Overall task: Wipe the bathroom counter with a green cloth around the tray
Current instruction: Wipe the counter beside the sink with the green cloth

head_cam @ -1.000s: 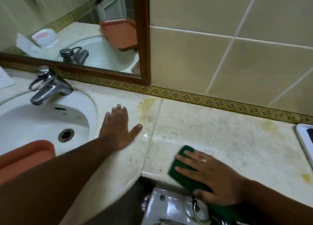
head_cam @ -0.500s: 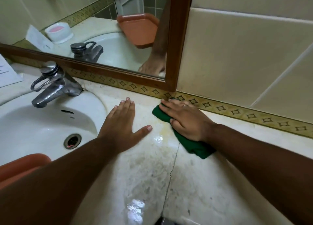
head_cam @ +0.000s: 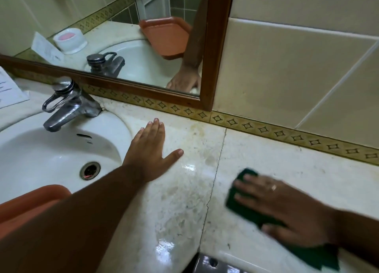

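Note:
My right hand [head_cam: 287, 207] presses flat on a dark green cloth [head_cam: 242, 203] on the marble counter [head_cam: 276, 164], right of the seam and near the front edge; a ring shows on one finger. The cloth's tail trails under my wrist toward the lower right. My left hand [head_cam: 149, 153] lies flat with fingers spread on the counter beside the sink rim, holding nothing. An orange tray [head_cam: 30, 201] sits at the lower left, half over the sink basin and partly hidden by my left forearm.
A white sink [head_cam: 41, 157] with a chrome tap [head_cam: 65, 104] fills the left. A wood-framed mirror [head_cam: 213, 47] and tiled wall back the counter. A paper sheet [head_cam: 10, 88] lies far left. A wet sheen shows on the counter near the front edge.
My right hand has swept the cloth from the back wall under the mirror corner to the right and toward the front edge. My left hand stays planted by the sink.

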Demonstrator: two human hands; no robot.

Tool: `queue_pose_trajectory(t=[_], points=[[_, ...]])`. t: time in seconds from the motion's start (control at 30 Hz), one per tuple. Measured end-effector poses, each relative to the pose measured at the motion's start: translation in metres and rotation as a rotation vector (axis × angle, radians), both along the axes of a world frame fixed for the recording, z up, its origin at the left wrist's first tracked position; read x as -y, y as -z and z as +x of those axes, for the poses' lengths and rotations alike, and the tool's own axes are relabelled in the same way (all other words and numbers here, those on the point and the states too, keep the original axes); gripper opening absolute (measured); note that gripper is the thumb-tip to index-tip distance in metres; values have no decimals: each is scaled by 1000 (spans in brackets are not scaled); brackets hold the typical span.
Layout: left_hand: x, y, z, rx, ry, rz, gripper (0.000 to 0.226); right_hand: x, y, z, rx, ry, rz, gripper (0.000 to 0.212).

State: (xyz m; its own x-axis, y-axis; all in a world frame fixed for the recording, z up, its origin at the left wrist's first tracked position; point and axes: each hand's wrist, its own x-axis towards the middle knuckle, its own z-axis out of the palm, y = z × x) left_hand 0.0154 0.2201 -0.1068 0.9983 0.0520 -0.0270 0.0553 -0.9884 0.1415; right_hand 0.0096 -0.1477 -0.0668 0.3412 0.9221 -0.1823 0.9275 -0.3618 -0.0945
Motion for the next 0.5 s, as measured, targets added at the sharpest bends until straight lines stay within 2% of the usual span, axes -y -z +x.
queue_pose_trajectory(t=[0.1, 0.3, 0.4, 0.5], points=[[0, 2, -1, 18, 0, -18, 100, -14, -1, 57, 18, 165, -2, 66], [2, 2, 1, 25, -12, -8, 103, -147, 7, 109, 59, 138, 41, 64], [2, -1, 2, 0, -9, -5, 107, -160, 6, 97, 92, 217, 81, 63], [1, -2, -1, 0, 4, 6, 109, -110, 7, 40, 69, 194, 114, 67]])
